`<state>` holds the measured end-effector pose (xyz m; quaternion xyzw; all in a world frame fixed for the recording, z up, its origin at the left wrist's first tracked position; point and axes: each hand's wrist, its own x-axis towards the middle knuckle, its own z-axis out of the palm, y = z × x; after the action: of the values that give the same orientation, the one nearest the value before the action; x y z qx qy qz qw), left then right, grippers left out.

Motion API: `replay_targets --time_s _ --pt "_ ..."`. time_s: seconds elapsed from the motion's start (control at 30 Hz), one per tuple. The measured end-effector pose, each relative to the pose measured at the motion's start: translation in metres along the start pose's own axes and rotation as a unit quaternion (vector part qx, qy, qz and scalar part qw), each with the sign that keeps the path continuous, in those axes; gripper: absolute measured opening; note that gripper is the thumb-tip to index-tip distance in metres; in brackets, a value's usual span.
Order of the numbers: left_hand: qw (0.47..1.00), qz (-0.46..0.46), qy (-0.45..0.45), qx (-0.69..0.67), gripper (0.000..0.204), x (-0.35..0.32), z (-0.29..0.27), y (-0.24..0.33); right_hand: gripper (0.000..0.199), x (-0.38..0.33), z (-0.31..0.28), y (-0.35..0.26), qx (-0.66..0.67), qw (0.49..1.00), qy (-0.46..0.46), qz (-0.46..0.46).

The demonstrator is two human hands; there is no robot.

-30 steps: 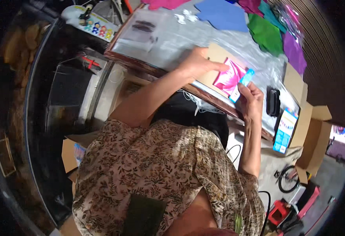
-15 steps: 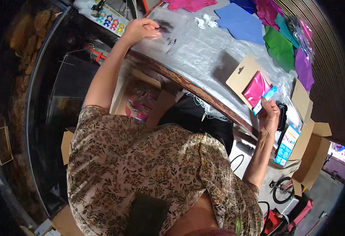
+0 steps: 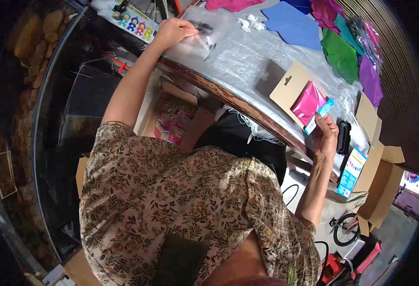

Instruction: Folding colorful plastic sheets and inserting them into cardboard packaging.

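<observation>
My right hand (image 3: 326, 136) pinches the lower edge of a tan cardboard hang card (image 3: 286, 91). Folded shiny pink material (image 3: 309, 105) lies against the card, with a blue and white label strip along its lower side. At the far left of the table, the fingers of my left hand (image 3: 175, 32) are closed together at the edge of a clear plastic bag (image 3: 202, 47). Dark small pieces or marks show through this bag; I cannot make out which. Next to my right wrist sits a black case-like object (image 3: 344, 138).
Coloured sheets, among them a blue one (image 3: 293, 26) and a green one (image 3: 339, 56), lie across the table's far side. White string bundles (image 3: 251, 23) rest nearby. An open carton (image 3: 381, 190) and a printed box (image 3: 351, 172) stand right; pink packets fill a box (image 3: 171, 90) below.
The card in my right hand has shifted slightly left. My left hand has moved a little right, its fingers reaching further onto the plastic bag.
</observation>
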<state>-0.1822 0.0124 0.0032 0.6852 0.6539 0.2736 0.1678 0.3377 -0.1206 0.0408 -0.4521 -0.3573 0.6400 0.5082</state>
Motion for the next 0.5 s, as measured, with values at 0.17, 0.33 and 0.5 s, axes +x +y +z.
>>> replay_targets --time_s 0.17,0.33,0.5 --pt "0.990 -0.023 0.003 -0.138 0.027 0.003 -0.001 -0.020 0.016 -0.004 -0.005 0.000 0.018 1.000 -0.015 0.002" --pt "0.982 -0.012 0.079 -0.169 0.028 -0.002 -0.021 -0.019 0.017 -0.011 -0.006 -0.005 0.008 1.000 -0.008 -0.017" --pt "0.971 0.072 0.217 0.075 0.027 -0.009 -0.023 0.119 0.015 -0.021 -0.025 -0.001 0.012 0.996 0.080 -0.026"
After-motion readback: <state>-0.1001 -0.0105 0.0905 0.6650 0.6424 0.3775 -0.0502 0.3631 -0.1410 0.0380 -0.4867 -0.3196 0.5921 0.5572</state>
